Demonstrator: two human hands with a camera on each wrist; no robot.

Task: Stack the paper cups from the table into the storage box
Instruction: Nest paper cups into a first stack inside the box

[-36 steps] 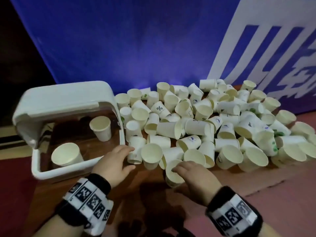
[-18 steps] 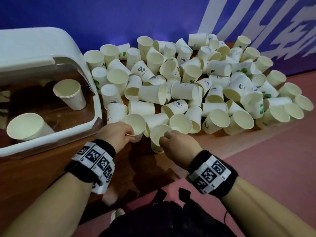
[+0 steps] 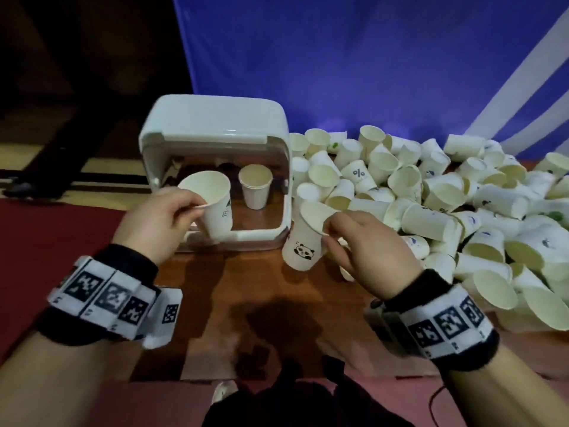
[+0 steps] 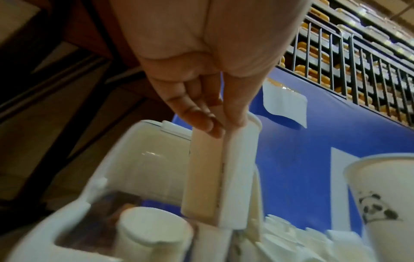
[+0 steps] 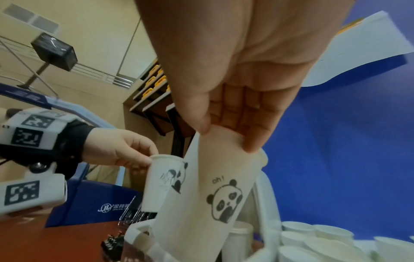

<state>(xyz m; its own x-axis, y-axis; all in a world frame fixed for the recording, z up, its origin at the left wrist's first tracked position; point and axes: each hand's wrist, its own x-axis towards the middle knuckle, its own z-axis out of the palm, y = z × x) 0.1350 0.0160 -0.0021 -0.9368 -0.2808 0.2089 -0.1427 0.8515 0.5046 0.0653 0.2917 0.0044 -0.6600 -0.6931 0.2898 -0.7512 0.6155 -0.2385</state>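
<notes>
My left hand (image 3: 181, 208) pinches the rim of a white paper cup (image 3: 215, 211) and holds it upright over the front edge of the white storage box (image 3: 215, 118); the same cup (image 4: 219, 177) hangs from my fingers in the left wrist view. My right hand (image 3: 332, 232) pinches the rim of a panda-printed cup (image 3: 303, 248), lifted just right of the box's front corner. That panda cup (image 5: 215, 195) shows in the right wrist view. One cup (image 3: 255, 186) stands upright inside the box. A big heap of loose cups (image 3: 431, 204) lies to the right.
The box lies open on a brown wooden table (image 3: 246, 288), its lid raised at the back. A blue banner (image 3: 338, 57) rises behind the heap. Red carpet (image 3: 46, 235) lies left of the table. A dark bag (image 3: 292, 402) sits at the near edge.
Both hands have lifted a cup off the heap's near edge and carried it left, toward the box. My head has turned left, so the box now sits in the middle.
</notes>
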